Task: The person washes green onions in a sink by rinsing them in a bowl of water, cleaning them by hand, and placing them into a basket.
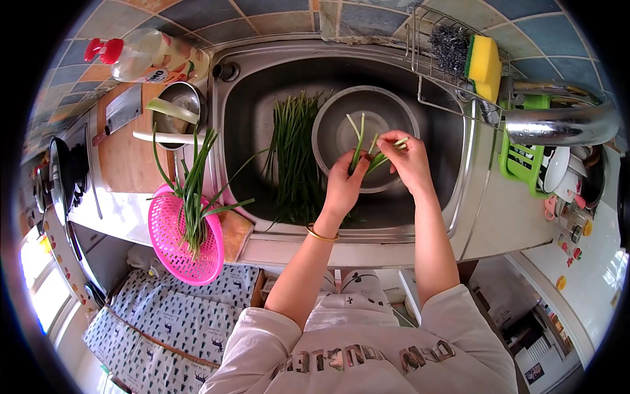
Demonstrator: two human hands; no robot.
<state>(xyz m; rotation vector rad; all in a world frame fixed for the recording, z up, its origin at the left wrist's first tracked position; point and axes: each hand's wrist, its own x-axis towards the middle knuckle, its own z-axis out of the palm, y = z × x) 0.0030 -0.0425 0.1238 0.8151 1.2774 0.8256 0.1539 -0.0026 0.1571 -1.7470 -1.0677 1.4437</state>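
My left hand [342, 187], with a gold bangle at its wrist, is closed around a few green chive stalks [359, 141] whose pale ends point up and away from me. The fingertips of my right hand [408, 164] pinch more chive stalks beside it. Both hands are over the near part of a round metal basin [319, 131] in the sink. Left of the basin lies a long pile of chives [295, 151]. A pink colander [164, 230] sits tilted at the counter's left edge, with a loose bunch of chives [195, 203] in it.
The steel sink [256, 85] surrounds the basin. Left are a cleaver [123, 108] on a cutting board [125, 157], a metal pot [187, 98] and a pump bottle [154, 59]. At right, a wire rack [453, 102] holds a sponge [484, 65]; dishes fill a green basket [522, 164].
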